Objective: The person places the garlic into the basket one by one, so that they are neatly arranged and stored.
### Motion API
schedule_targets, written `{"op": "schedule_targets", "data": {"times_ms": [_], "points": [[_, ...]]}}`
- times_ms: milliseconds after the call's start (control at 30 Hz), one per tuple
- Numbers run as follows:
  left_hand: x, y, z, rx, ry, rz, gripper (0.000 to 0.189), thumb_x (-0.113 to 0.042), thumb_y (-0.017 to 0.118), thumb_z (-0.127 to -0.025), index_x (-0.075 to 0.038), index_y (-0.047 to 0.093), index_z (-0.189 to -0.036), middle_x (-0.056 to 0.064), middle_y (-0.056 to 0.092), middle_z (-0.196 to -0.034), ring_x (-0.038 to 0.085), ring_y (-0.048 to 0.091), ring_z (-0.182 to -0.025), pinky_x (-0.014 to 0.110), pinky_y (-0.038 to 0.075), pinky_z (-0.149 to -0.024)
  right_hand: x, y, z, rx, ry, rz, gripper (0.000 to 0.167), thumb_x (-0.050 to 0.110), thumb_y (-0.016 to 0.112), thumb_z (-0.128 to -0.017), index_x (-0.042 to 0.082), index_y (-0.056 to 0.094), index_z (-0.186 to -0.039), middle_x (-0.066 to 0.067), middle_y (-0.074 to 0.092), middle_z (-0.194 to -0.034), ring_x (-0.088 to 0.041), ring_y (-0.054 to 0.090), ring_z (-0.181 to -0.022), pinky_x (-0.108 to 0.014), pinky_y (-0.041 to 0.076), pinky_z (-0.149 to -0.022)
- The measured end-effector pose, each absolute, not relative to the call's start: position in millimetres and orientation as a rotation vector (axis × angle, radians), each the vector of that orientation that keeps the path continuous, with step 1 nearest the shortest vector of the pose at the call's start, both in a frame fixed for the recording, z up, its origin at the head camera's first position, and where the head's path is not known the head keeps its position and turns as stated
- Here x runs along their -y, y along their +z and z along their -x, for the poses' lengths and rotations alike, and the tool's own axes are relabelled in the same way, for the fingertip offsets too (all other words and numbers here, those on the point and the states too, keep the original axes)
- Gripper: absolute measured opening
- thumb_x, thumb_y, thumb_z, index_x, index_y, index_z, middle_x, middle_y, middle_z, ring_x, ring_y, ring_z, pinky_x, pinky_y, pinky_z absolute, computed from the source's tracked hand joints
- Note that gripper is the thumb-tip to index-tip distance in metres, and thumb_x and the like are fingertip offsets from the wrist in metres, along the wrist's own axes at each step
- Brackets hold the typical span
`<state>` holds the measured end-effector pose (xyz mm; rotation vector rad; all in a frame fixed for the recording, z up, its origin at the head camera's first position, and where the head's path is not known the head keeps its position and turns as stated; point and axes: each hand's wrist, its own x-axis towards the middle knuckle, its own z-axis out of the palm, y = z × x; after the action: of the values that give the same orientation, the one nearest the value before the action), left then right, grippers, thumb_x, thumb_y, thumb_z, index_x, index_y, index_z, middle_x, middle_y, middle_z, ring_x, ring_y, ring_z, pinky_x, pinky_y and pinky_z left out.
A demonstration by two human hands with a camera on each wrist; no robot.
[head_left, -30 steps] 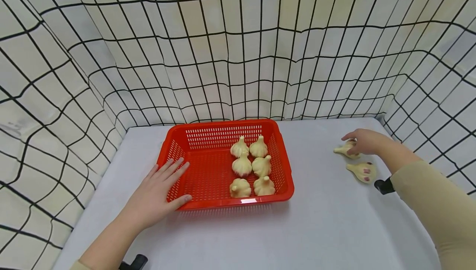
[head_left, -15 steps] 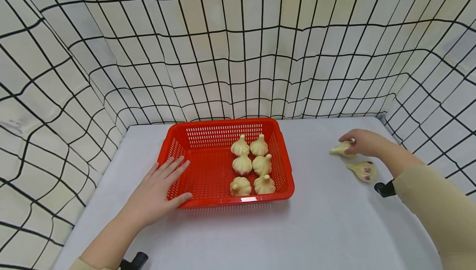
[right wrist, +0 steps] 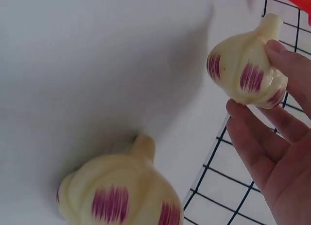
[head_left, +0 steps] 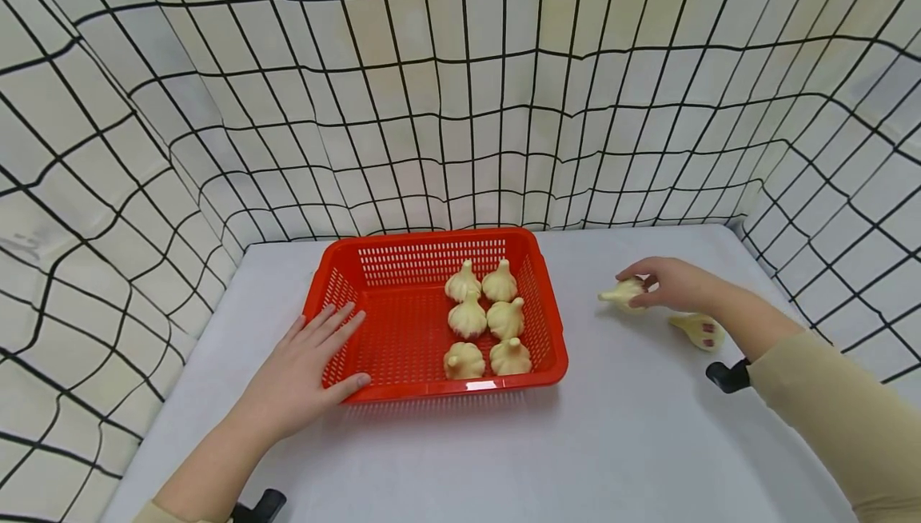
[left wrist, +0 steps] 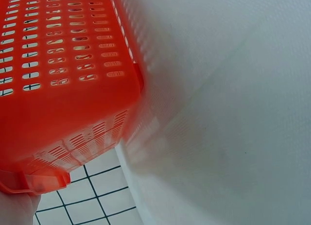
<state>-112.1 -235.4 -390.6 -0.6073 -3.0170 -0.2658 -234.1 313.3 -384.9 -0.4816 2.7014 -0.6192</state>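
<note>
My right hand (head_left: pixel 672 281) pinches a garlic bulb (head_left: pixel 623 296) between thumb and fingers, to the right of the red basket (head_left: pixel 432 389). In the right wrist view this garlic bulb (right wrist: pixel 245 69) shows purple streaks, its stem pointing up toward the basket. A second garlic bulb (head_left: pixel 699 331) lies on the table beneath my right wrist. Several pale garlic bulbs (head_left: pixel 507 320) sit in the right half of the basket. My left hand (head_left: pixel 302 375) rests with spread fingers on the basket's left front corner. In the left wrist view only a bit of that hand (left wrist: pixel 17 208) shows at the basket's rim.
A white-covered table (head_left: pixel 504 459) bears everything. Black netting (head_left: pixel 446 115) over pale walls encloses the back and both sides. A black strap end (head_left: pixel 728 377) sticks out from the right sleeve, another black piece (head_left: pixel 261 507) from the left.
My right hand has lifted the garlic bulb from beside the other one and carried it left toward the basket. My left hand and the basket have stayed in place.
</note>
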Motion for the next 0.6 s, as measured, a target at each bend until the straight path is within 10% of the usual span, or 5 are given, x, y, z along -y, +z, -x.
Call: {"op": "schedule_targets", "data": {"times_ms": [600], "points": [[237,-393,112,3.017,-0.273,0.593,0.088,-0.061,0.065,-0.086,-0.021,0.032,-0.157,0.007,0.027,-0.162,0.036,0.021,-0.148,0.052,0.003,-0.121,-276,-410,223,-2.433,-0.877,0.485,0.055,0.034,0.078,-0.086,0.016,0.061,-0.135,-0.011,0.056,-0.136,-0.032,0.058,-0.118,-0.049,0.053,-0.094]]}}
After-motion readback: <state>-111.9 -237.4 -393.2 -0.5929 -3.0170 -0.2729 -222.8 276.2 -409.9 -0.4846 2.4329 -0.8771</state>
